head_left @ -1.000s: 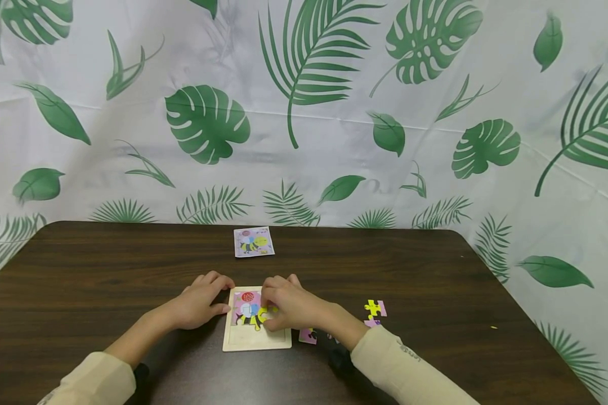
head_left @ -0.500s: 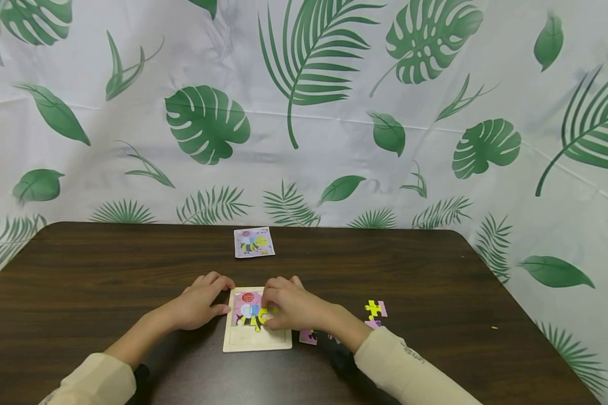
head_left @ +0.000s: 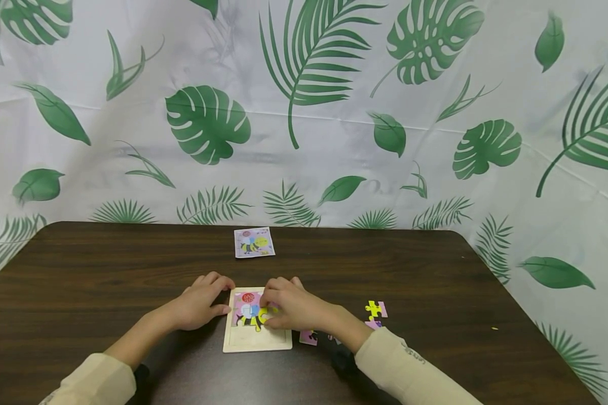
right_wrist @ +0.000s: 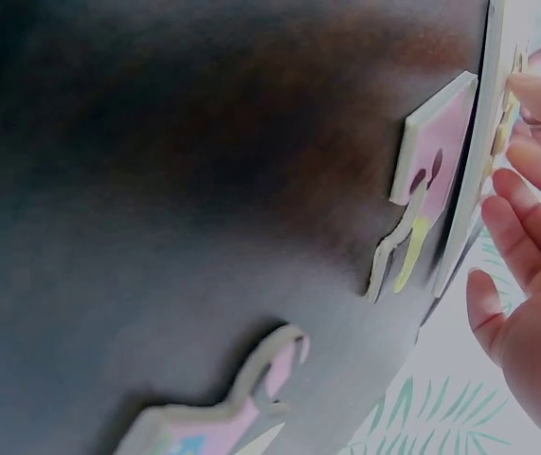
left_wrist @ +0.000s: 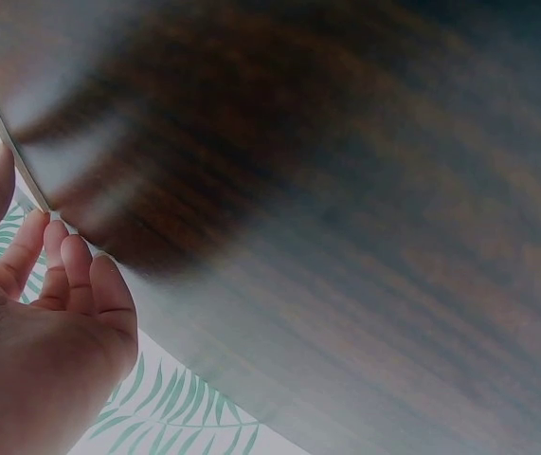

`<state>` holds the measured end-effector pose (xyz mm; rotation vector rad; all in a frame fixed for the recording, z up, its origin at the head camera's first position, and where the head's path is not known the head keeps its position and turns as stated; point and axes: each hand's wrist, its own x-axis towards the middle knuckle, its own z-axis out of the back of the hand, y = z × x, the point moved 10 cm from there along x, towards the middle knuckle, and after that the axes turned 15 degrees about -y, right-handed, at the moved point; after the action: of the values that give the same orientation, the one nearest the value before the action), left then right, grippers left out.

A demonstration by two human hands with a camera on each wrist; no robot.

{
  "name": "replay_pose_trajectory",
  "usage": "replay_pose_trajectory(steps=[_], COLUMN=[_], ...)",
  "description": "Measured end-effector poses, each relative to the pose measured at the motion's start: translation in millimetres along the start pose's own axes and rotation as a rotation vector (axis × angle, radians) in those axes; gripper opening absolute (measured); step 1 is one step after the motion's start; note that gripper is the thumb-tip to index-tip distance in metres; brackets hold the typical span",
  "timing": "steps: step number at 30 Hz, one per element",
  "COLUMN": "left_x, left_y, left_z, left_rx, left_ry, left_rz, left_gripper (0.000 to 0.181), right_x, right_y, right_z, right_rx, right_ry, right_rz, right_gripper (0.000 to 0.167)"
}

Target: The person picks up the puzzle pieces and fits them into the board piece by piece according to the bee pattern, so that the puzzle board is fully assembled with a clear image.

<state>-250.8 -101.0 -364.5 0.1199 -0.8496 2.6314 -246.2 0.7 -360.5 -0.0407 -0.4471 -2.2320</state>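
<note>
With our relaxed left hand (head_left: 196, 304) only touching the frame (head_left: 256, 340), we fear a slip if our right hand (head_left: 294, 304), its hold unclear, pushes the fitted pieces (head_left: 248, 310) sideways

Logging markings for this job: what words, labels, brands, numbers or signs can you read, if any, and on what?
No text can be read.
Right cream fabric sleeve: dark lettering, too small and blurred to read.
Left cream fabric sleeve: dark marks, cut off and unreadable.
Square pink-and-yellow bee card: no readable text.
Pale wooden puzzle tray: no readable text where visible.
</note>
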Motion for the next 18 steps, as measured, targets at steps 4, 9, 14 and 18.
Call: replay_pose_trajectory(steps=[4, 9, 14, 18], left_x=[-0.1, -0.3, -0.4, -0.3], left_y=[0.0, 0.4, 0.7, 1.6], left_z=[-0.1, -0.6, -0.9, -1.2], left_rx=[0.003, 0.007, 0.008, 0.009], left_ry=[-0.001, 0.002, 0.005, 0.006], left_rz=[-0.001, 0.003, 0.003, 0.007], left_gripper=[0.031, 0.031, 0.031, 0.032], right_x=[-0.2, -1.0, -1.4, -1.0], right_y=[-0.9, -1.6, -1.5, -1.8], right_z=[-0.7, -1.1, -1.4, -2.0], right_rx=[0.015, 0.030, 0.032, 0.024], right_ry=[0.001, -0.005, -0.003, 0.002], right_rz=[-0.006, 0.002, 0.007, 0.009], right_gripper=[0.024, 0.025, 0.027, 0.027])
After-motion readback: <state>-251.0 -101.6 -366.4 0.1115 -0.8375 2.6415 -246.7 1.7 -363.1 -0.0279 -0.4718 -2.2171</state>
